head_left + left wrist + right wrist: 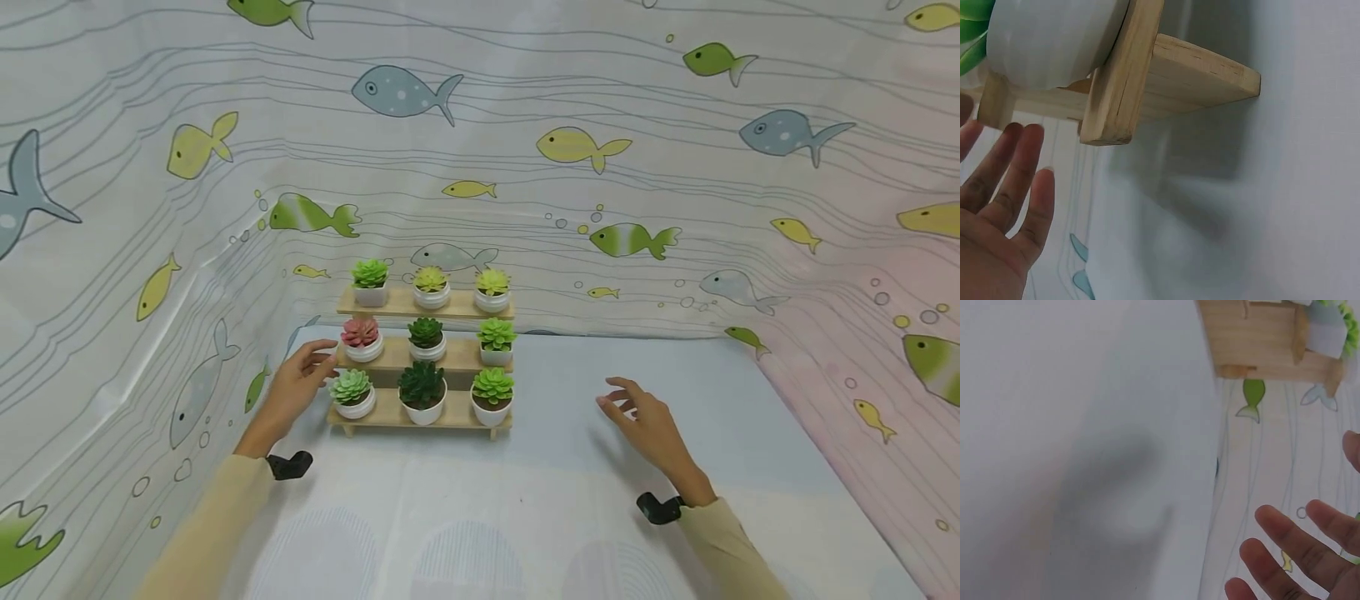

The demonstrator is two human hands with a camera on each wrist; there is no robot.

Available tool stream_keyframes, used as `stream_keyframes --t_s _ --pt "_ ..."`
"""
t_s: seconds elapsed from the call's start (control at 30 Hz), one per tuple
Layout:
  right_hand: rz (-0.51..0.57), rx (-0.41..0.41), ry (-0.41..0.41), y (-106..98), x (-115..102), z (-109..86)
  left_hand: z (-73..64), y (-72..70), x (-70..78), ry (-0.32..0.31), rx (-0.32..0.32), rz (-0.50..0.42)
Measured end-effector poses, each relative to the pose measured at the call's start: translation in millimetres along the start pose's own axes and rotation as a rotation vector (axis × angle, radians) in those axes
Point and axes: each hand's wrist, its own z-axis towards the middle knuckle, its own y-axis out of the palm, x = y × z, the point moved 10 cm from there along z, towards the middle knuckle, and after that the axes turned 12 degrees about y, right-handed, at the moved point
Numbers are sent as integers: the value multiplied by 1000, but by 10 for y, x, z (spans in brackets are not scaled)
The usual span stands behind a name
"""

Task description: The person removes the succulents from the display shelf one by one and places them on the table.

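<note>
A three-tier wooden stand [390, 407] bears small potted artificial succulents, three on each shelf. My left hand [296, 385] is at the stand's left end, with fingertips close to the middle shelf and the pink succulent [361, 332]. In the left wrist view, its spread, loosely bent fingers [1025, 165] reach toward the end of a wooden shelf [1116, 106], just under a white pot [1054, 44]. Over the table right of the stand, my right hand [645, 425] hovers with relaxed fingers and holds nothing. The right wrist view shows these fingers [1297, 544] apart from the stand [1254, 337].
The table [555, 517] has a pale blue and white cover with faint arches. Behind it and at both sides hangs a white curtain [480, 50] printed with fish and wavy lines. A black wrist camera [291, 465] sits on the left wrist, another [660, 507] on the right.
</note>
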Motion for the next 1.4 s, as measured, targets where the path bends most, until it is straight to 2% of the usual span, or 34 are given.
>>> stream_keyframes --t_s 0.2,0.5,0.67,0.93,1.17,1.4 --pt "28 -28 -17 136 -93 7 5 60 -172 -87 -15 -63" --pt "49 -54 -19 284 -220 22 50 79 -338 -149 -23 -129" --pt "71 -59 -32 351 -321 41 80 84 -378 -152 -41 -155" --pt "114 -75 -71 467 -562 91 114 73 -451 -155 -30 -203" --pt "141 -90 -118 591 -790 112 155 48 -478 -102 -30 -168" --pt "174 -106 -157 732 -977 97 154 62 -491 -68 -46 -199"
